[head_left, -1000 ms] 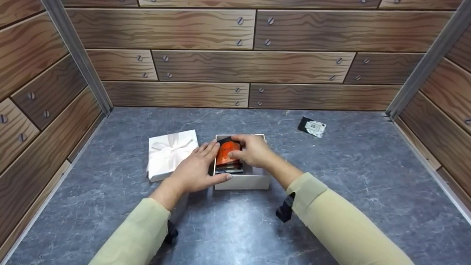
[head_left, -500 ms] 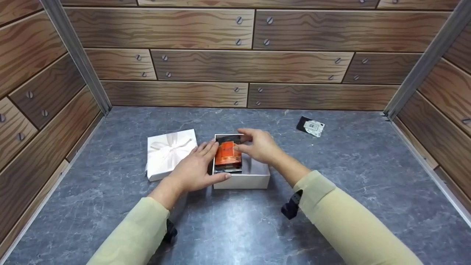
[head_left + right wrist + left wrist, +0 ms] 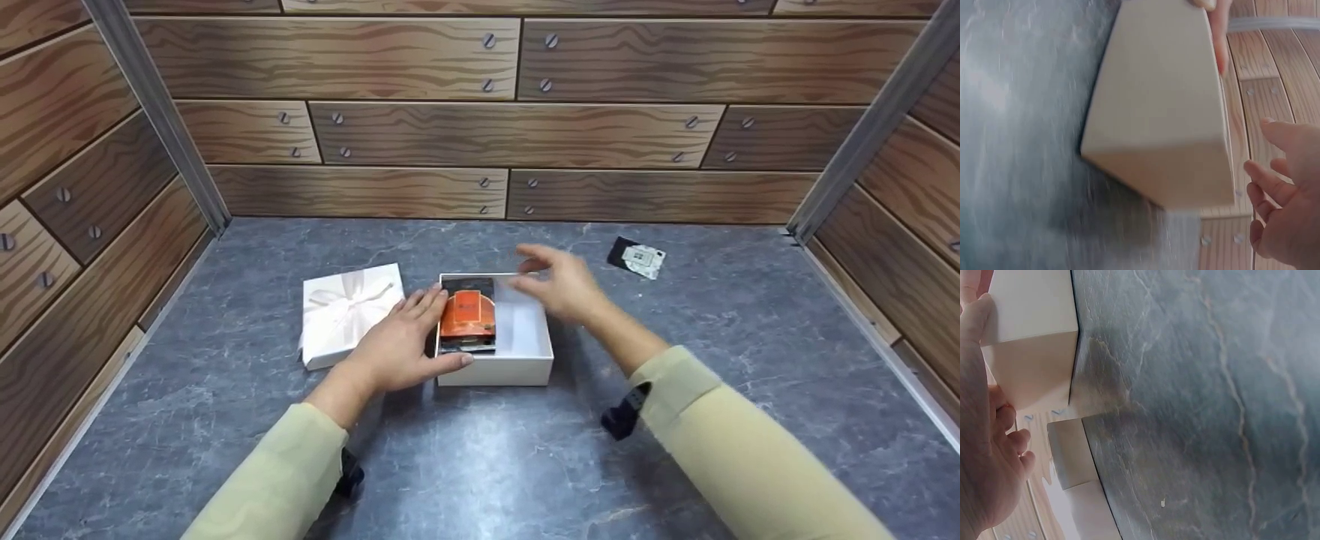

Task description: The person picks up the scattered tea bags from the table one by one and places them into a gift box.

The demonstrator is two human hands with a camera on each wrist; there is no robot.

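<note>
A white gift box (image 3: 493,372) stands uncovered on the table in the head view. In its left half lies a stack of flat, glossy packets (image 3: 467,319), the top one orange and black; the right half shows bare white floor. My left hand (image 3: 397,341) rests at the box's left rim with fairly straight fingers, its thumb along the front edge. In the left wrist view that thumb (image 3: 977,318) touches the box's corner. My right hand (image 3: 566,289) hovers over the back right corner, fingers loosely bent and apart, holding nothing.
The white lid (image 3: 349,315) with its ribbon bow lies left of the box, partly behind my left hand. A flat black-and-white packet (image 3: 636,259) lies at the back right of the marbled table (image 3: 712,337). Wood-patterned walls (image 3: 420,135) enclose the back and sides.
My right hand has let go of the orange packet and drawn up and right, away from the stack. The packet now lies flatter in the box. My left hand has stayed put.
</note>
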